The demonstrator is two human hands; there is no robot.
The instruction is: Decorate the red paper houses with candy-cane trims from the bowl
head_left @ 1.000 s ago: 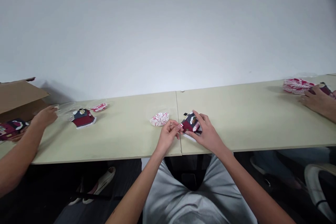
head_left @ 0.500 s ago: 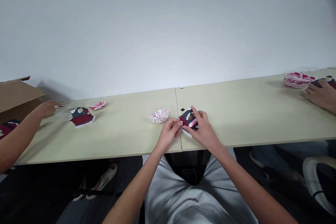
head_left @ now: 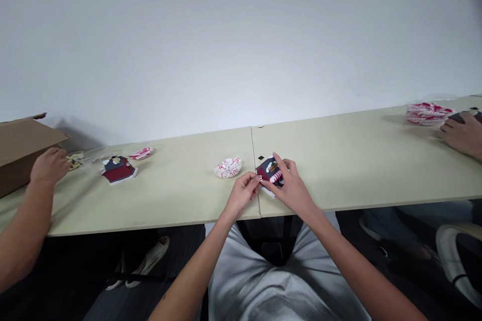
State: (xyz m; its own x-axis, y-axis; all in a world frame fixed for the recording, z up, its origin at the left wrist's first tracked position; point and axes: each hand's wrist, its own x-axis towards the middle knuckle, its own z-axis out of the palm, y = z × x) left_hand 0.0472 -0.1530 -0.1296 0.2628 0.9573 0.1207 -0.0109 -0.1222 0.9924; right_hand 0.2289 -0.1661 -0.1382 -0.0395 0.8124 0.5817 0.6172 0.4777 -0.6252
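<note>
In front of me is a small dark-red and dark-grey house-shaped craft piece [head_left: 267, 166] with white trim and red-and-white striped parts. My right hand [head_left: 296, 191] is closed round its right side, with the thumb across the lower front and the fingers over the top. At the left edge of the house, my left hand [head_left: 241, 194] pinches a tiny red-and-white piece [head_left: 259, 177] against or very close to the surface; contact cannot be made out. Just left of my hands sits a clear plastic bowl [head_left: 228, 167] of small red-and-white pieces.
A small black diamond-shaped piece [head_left: 261, 157] lies behind the house. At left are another house [head_left: 119, 172], a bowl with striped pieces [head_left: 141, 153], a cardboard box [head_left: 28, 145] and a co-worker's hand [head_left: 48, 165]. A striped pile [head_left: 429, 114] lies near another co-worker's hand [head_left: 463, 133].
My hands stay almost in place on the house. The left co-worker's hand has drawn back towards the box, exposing pale small pieces beside it.
</note>
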